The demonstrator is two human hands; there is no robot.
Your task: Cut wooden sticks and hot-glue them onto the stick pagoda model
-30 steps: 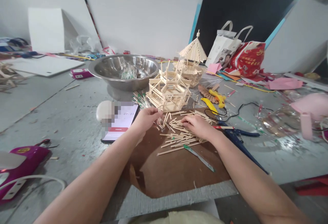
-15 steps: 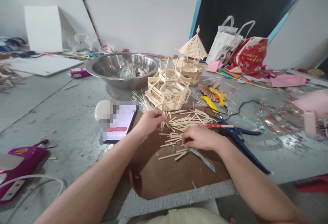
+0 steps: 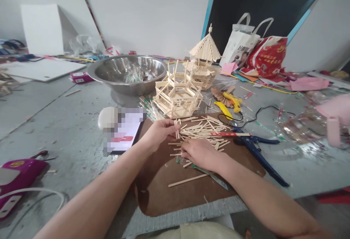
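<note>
My left hand (image 3: 162,134) pinches a few short wooden sticks (image 3: 177,129) upright between thumb and fingers, at the left edge of a loose pile of wooden sticks (image 3: 201,129). Close by on the right, my right hand (image 3: 201,154) is curled palm down over more short sticks; its fingertips are partly hidden, so what they grip cannot be made out. A longer wooden stick (image 3: 187,180) lies on the brown mat (image 3: 175,199), nearer to me. Just behind the pile stands a six-sided stick framework (image 3: 179,96) with upright posts.
A roofed stick pavilion (image 3: 206,51) stands farther back, beside a steel basin (image 3: 95,74). Left of the mat lies a phone (image 3: 128,126). On the right are blue-handled cutters (image 3: 258,155) and a yellow glue gun (image 3: 232,102) with a black cord. A magenta tool (image 3: 24,173) lies far left.
My right hand has moved left, closer to my left hand. The longer stick now lies apart, nearer the mat's front. My left hand still pinches sticks at about the same place.
</note>
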